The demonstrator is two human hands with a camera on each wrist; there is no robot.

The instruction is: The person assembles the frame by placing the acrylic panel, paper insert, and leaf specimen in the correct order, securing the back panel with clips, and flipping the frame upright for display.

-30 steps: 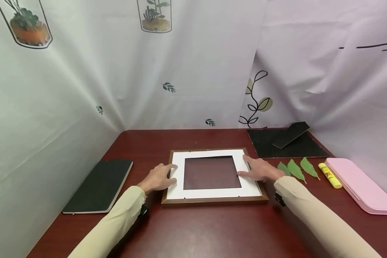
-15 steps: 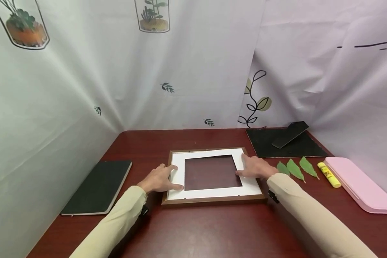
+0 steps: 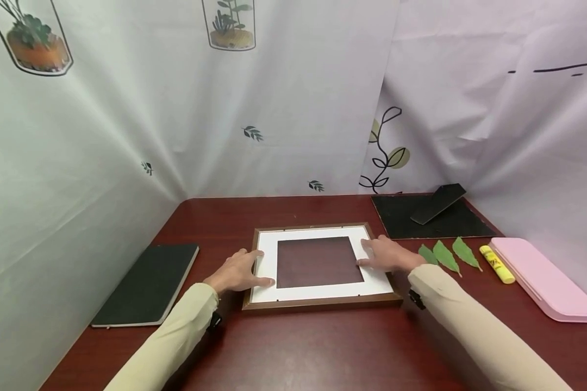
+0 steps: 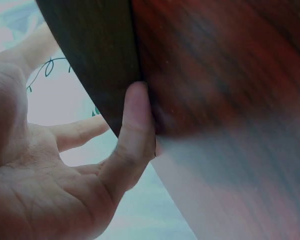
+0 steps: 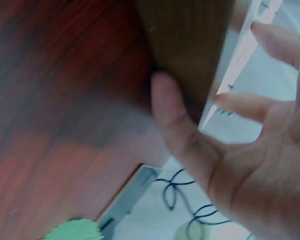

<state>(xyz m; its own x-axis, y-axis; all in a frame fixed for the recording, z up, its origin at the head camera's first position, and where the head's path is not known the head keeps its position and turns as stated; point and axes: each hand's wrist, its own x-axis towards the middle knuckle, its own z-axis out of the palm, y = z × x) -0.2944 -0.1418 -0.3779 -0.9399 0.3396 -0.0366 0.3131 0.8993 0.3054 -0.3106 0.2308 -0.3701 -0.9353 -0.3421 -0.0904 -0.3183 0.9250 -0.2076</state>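
Observation:
A brown wooden picture frame [image 3: 323, 304] lies flat on the table, with a white mat board [image 3: 318, 293] inside it. Through the mat's rectangular window shows a dark reddish surface. My left hand [image 3: 236, 270] rests at the left side, thumb and a fingertip on the mat. At the right side my right hand [image 3: 385, 255] touches the mat the same way. Both wrist views show one finger of each hand against the outer side of the frame [image 4: 100, 55]. Whether the mat sits fully down at the right edge I cannot tell.
A dark notebook [image 3: 147, 285] lies on the left. On the right are a black backing board [image 3: 396, 209] with a stand flap [image 3: 439, 203], several green leaves [image 3: 447, 255], a yellow glue stick [image 3: 497, 264] and a pink case [image 3: 548, 279]. A printed cloth hangs behind.
The mat, tilted askew half a second ago, now lies more squarely within the frame. My right fingers have shifted slightly down along its edge. The left hand has barely moved.

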